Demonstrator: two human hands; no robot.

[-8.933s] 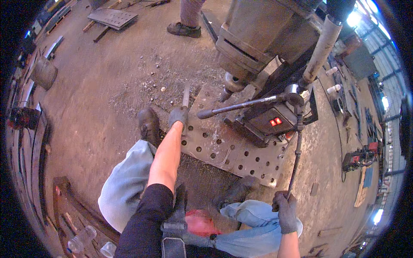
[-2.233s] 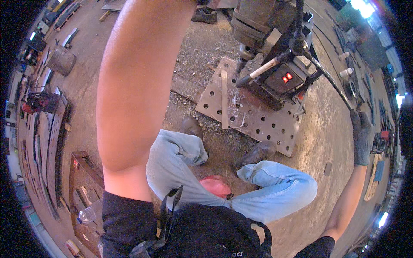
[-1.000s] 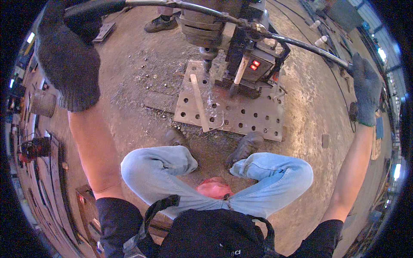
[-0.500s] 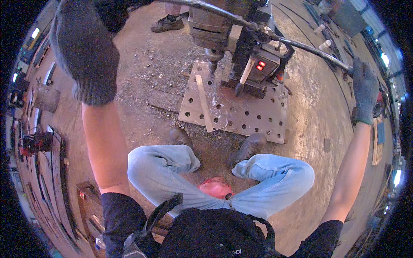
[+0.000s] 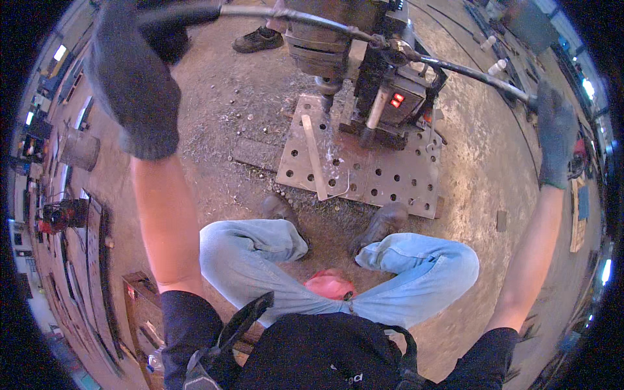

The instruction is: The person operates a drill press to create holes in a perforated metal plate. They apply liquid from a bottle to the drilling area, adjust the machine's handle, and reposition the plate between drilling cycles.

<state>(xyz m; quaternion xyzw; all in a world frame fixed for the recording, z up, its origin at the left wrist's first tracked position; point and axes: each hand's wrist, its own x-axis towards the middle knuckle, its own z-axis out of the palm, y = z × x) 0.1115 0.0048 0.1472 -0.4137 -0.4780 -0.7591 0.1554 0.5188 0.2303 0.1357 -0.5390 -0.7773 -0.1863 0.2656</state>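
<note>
I sit above a perforated steel plate (image 5: 383,179) on the ground, with a magnetic drill (image 5: 383,84) standing on it. Its bit (image 5: 327,104) points down at the plate's far left part, where shavings lie. My left hand (image 5: 140,84), in a dark glove, grips the left feed handle bar (image 5: 273,13) up high. My right hand (image 5: 556,133), also gloved, grips the end of the right handle bar (image 5: 474,75). A narrow flat metal strip (image 5: 315,159) lies across the plate beside the bit.
My boots (image 5: 383,221) rest at the plate's near edge. Another person's shoe (image 5: 259,40) stands on the dirt floor behind the drill. A metal bucket (image 5: 79,149) and an angle grinder (image 5: 62,214) sit at the left. Metal frames (image 5: 97,273) lie along the left floor.
Over the last second the view shifted slightly; the drill and plate sit a little lower in view. Both hands keep their grip on the handle bars.
</note>
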